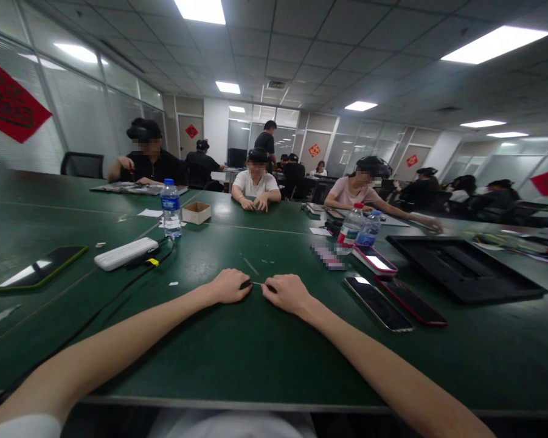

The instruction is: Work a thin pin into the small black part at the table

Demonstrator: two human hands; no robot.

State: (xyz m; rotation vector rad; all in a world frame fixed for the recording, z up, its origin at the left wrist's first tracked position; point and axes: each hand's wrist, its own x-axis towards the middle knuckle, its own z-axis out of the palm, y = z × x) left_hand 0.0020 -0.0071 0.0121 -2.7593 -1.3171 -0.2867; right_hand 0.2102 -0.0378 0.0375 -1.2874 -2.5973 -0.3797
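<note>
My left hand (232, 286) rests low over the green table (264, 353), its fingers closed on a small, slim thing with a dark end (245, 284). A thin pale shaft (256, 283) spans the short gap to my right hand (286, 292). The fingers of my right hand are closed too, at the shaft's other end, where a bit of dark shows. The fingers hide most of this thing, so its kind is unclear. Both wrists lie close to the tabletop, and the hands are a few centimetres apart.
To the left are a white power strip (125, 253) with a black cable, a phone (43, 267), a water bottle (170, 210) and a small box (196, 213). On the right lie phones (378, 304), bottles (350, 230) and a black tray-like panel (465, 267). People sit opposite.
</note>
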